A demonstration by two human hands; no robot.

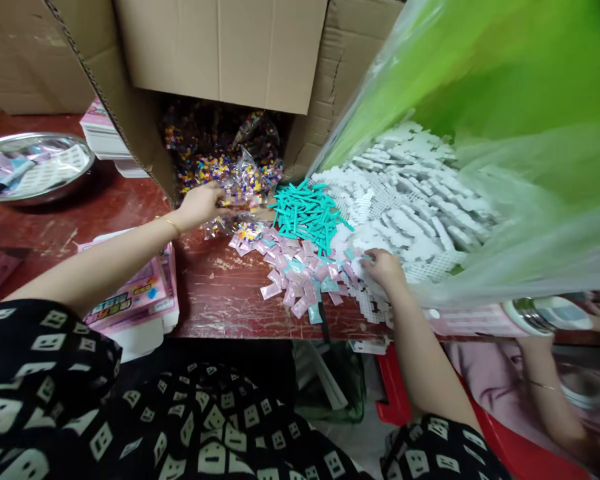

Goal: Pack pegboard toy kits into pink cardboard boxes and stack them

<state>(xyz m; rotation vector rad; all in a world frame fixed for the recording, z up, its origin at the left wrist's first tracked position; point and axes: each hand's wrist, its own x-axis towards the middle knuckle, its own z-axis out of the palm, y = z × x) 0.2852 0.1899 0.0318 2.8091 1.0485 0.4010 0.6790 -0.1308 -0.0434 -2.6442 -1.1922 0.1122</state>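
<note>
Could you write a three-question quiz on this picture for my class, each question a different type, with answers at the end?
1. True or false: the teal sticks lie between the bead bags and the white boards.

2. Which of these is nearest the left hand?
A) the metal bowl
B) the bead bags
C) the white boards

3. Fill the gap: the small packets on the table are pink and light ____.

Key: 1. True. 2. B. 3. Blue.
</note>
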